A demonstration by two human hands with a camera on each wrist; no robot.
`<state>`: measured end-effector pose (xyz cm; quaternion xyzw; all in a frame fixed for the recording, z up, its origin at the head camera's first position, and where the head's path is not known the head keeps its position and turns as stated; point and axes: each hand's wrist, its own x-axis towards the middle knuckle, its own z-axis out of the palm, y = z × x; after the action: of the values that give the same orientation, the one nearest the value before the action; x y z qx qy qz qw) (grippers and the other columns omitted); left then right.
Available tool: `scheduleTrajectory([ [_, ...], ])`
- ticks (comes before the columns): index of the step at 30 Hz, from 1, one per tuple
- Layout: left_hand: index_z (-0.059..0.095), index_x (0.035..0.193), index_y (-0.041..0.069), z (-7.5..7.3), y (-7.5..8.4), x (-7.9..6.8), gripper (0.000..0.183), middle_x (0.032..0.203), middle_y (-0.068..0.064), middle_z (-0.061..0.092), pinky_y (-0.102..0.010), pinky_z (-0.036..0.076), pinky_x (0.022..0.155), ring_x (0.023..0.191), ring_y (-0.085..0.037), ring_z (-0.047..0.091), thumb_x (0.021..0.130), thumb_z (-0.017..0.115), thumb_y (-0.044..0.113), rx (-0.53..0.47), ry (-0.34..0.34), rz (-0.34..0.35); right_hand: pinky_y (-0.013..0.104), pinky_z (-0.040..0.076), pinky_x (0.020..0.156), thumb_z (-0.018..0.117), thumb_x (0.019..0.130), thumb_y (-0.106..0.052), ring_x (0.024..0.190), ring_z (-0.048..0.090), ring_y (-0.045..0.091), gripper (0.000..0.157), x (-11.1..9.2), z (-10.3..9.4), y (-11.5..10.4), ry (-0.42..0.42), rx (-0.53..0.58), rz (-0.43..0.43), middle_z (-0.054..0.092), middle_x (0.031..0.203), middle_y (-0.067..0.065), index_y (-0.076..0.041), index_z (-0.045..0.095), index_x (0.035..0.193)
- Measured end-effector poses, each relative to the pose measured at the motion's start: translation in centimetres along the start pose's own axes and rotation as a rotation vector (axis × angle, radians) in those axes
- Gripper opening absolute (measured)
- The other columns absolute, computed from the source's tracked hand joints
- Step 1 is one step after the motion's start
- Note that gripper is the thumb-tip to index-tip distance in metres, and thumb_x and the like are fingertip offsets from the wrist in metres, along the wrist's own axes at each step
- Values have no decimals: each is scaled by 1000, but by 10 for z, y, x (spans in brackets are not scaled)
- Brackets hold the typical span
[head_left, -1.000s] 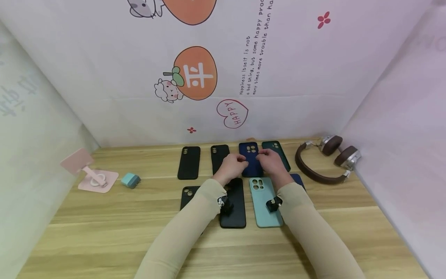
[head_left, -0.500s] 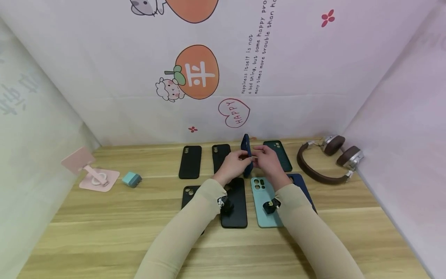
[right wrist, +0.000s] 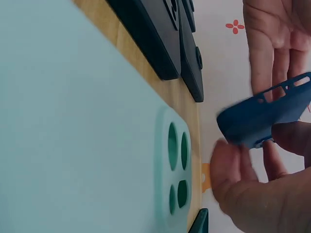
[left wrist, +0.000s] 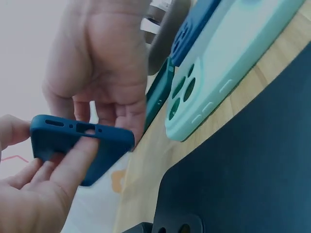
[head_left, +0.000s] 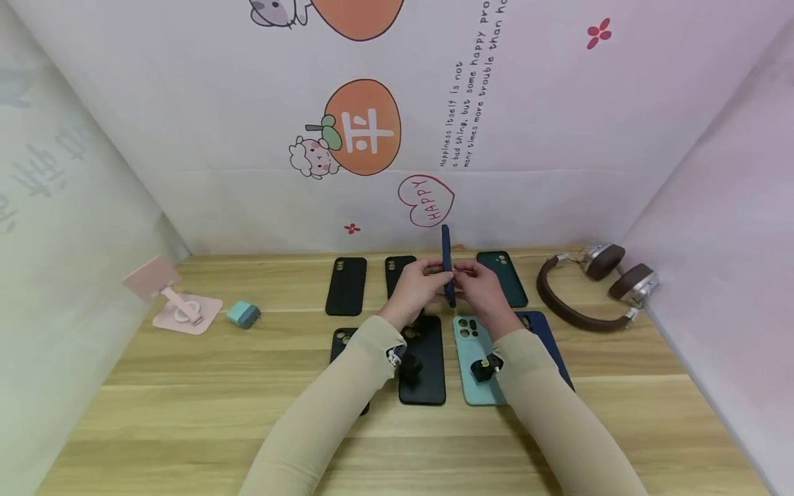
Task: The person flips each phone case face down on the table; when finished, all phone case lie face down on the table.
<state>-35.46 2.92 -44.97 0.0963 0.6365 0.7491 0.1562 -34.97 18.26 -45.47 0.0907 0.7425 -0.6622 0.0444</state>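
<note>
A dark blue phone case (head_left: 446,258) is held up off the table, nearly edge-on in the head view. My left hand (head_left: 418,288) grips it from the left, its thumb on one face near the bottom edge in the left wrist view. From the right, my right hand (head_left: 482,289) also holds the case, with the thumb against it in the right wrist view. Some right fingertips are blurred. Beneath the forearms lie a mint green phone case (head_left: 474,382) and a black one (head_left: 423,382). A dark green phone case (head_left: 505,279) lies just right of my right hand.
More black phone cases (head_left: 346,286) lie left of my hands, and a navy case (head_left: 546,337) is partly under my right sleeve. Brown headphones (head_left: 583,317) rest at the right. A pink stand (head_left: 186,313) and a teal charger (head_left: 244,314) are at the left.
The blue phone case has gone from lying flat in the back row to being lifted and tilted upright between both hands. The head view has shifted slightly.
</note>
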Motion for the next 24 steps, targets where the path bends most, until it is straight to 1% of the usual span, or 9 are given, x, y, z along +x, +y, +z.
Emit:
scheduleTrajectory([
  [3,50,140,3,-1,2,0,45,130,-19,58,-50,54,84,111,-35,62,97,62,7,-62,21,-5,45,48,96,50,103,-17,111,56,29,36,0,-2,1,14,0,28,53,125,17,0,50,134],
  [5,49,141,3,0,2,0,46,131,-21,57,-53,52,86,111,-35,62,96,61,4,-98,32,-15,43,49,94,50,103,-17,111,57,29,37,0,-3,1,8,5,41,53,126,18,0,49,136],
  [8,47,141,1,1,3,-2,47,127,-20,57,-55,49,89,110,-35,61,96,60,1,-152,29,-36,41,50,92,50,103,-17,111,59,30,40,0,-3,1,-3,29,54,52,128,18,1,46,139],
  [10,49,139,1,2,2,-2,46,124,-17,58,-55,49,89,109,-33,62,95,62,2,-164,34,-48,40,50,91,50,103,-17,112,59,31,41,0,-3,1,-10,31,58,51,129,18,1,46,140],
  [13,54,134,3,3,0,-1,42,122,-15,57,-53,51,88,107,-32,62,94,66,7,-134,56,-47,42,49,93,51,103,-17,115,57,32,42,-1,-2,1,-26,28,60,50,131,19,1,45,140],
  [15,57,130,5,4,-1,0,39,124,-18,57,-51,52,87,108,-33,62,93,68,8,-103,74,-36,43,48,95,52,103,-17,117,56,32,43,-1,-2,1,-36,22,61,50,132,19,1,44,141],
  [17,58,129,5,4,-2,0,38,126,-21,55,-50,53,86,108,-36,61,93,68,6,-75,88,-19,44,48,96,54,102,-19,117,56,32,45,-2,-1,-1,-34,14,69,50,132,19,1,44,141],
  [19,58,130,4,4,-1,0,38,125,-22,55,-50,53,86,107,-36,61,92,67,4,-47,106,-2,44,49,95,57,101,-22,114,57,31,47,-2,-1,-2,-29,10,83,51,130,18,-1,44,141],
  [24,57,133,4,5,0,0,42,117,-14,57,-51,52,87,95,-27,65,92,63,-1,-20,143,6,37,50,87,62,98,-31,105,59,27,49,0,-3,-3,-23,-7,123,53,127,15,-6,47,138],
])
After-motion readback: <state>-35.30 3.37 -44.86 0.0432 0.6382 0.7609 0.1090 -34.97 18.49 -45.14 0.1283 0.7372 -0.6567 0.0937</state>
